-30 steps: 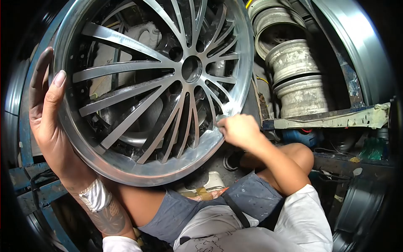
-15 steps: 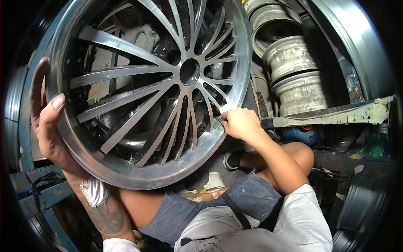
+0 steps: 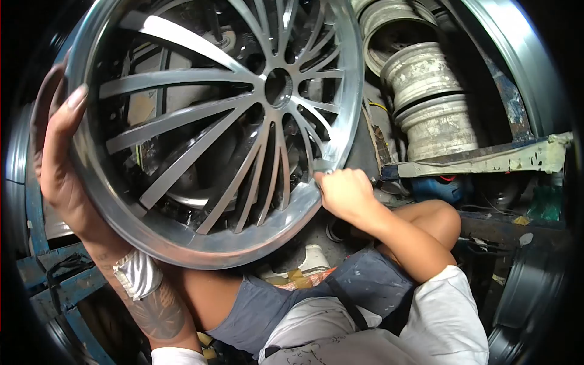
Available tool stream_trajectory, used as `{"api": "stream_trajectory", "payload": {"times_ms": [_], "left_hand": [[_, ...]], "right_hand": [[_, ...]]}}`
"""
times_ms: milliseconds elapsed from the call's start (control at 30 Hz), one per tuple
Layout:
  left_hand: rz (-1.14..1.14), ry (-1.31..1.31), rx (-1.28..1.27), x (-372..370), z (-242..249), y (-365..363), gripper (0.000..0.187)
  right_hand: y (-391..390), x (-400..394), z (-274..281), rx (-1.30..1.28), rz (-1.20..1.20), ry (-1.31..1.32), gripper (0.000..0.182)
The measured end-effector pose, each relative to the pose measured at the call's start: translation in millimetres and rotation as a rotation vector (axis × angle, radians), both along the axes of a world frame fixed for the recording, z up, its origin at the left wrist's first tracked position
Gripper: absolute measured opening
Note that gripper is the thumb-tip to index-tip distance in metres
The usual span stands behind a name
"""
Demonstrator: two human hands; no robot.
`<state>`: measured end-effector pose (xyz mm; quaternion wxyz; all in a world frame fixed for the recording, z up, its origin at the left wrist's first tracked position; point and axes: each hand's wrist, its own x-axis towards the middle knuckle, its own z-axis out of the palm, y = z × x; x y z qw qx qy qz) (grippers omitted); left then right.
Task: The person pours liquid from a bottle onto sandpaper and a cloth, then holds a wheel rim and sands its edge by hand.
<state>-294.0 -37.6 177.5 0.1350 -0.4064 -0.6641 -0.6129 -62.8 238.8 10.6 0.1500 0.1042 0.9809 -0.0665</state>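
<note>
A large multi-spoke alloy wheel (image 3: pixel 210 73) stands tilted in front of me above my lap, its bare metal shiny. My left hand (image 3: pixel 61 152) rests against the outside of its left edge, fingers stretched upward and thumb beside the lip. On the lower right of the lip, my right hand (image 3: pixel 348 191) is closed, thumb and fingers pressed together at the metal. A small pale edge shows by its fingertips, but what it holds is mostly hidden. Behind the spokes, dark machine parts are partly visible.
Several worn, paint-flaked steel wheels (image 3: pixel 432 76) are stacked at the upper right. A metal frame bar with peeling pale tape (image 3: pixel 486 159) runs below them. Blue steel framing (image 3: pixel 76 274) stands at the left, and more wheels (image 3: pixel 529 292) are at the lower right.
The wheel's hub and spokes sit slightly higher in view, with the left spokes shifted upward. My right hand is a little lower along the lip. My left thumb has straightened upward.
</note>
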Motion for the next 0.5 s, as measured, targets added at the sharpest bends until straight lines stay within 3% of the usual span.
{"api": "stream_trajectory", "payload": {"times_ms": [100,367,500], "left_hand": [[0.066,0.188,-0.135,-8,-2,6,0.039],[-0.019,0.172,-0.133,-30,-11,-3,0.039],[0.046,0.277,-0.24,-33,-9,-5,0.038]], "right_hand": [[18,-9,-2,-0.009,-0.102,0.073,0.021],[14,-13,-4,0.114,-0.109,-0.006,0.021],[14,-8,-1,0.029,-0.119,0.033,0.019]]}}
